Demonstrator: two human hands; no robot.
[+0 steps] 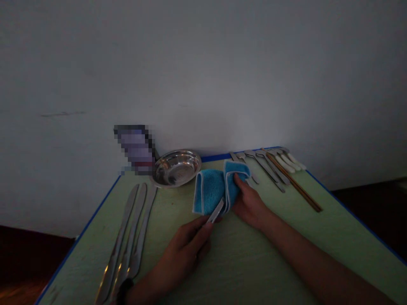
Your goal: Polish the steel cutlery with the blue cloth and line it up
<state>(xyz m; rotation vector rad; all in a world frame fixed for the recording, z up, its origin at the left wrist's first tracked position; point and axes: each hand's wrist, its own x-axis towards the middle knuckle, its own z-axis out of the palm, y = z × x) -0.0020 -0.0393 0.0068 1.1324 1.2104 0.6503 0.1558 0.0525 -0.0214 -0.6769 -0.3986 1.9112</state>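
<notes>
A blue cloth (211,190) with white edging lies folded on the green table (254,262), near its middle. My left hand (187,250) pinches the handle of a metal utensil (216,212) whose other end is tucked inside the cloth's fold. My right hand (249,203) grips the right side of the cloth, fingers closed over it, pressing the fold around the utensil.
Three long metal knives (130,237) lie side by side at the left. A steel bowl (176,167) stands at the back by the wall, beside a blurred upright object (135,148). Several spoons and forks (273,165) and wooden chopsticks (294,182) lie at the back right.
</notes>
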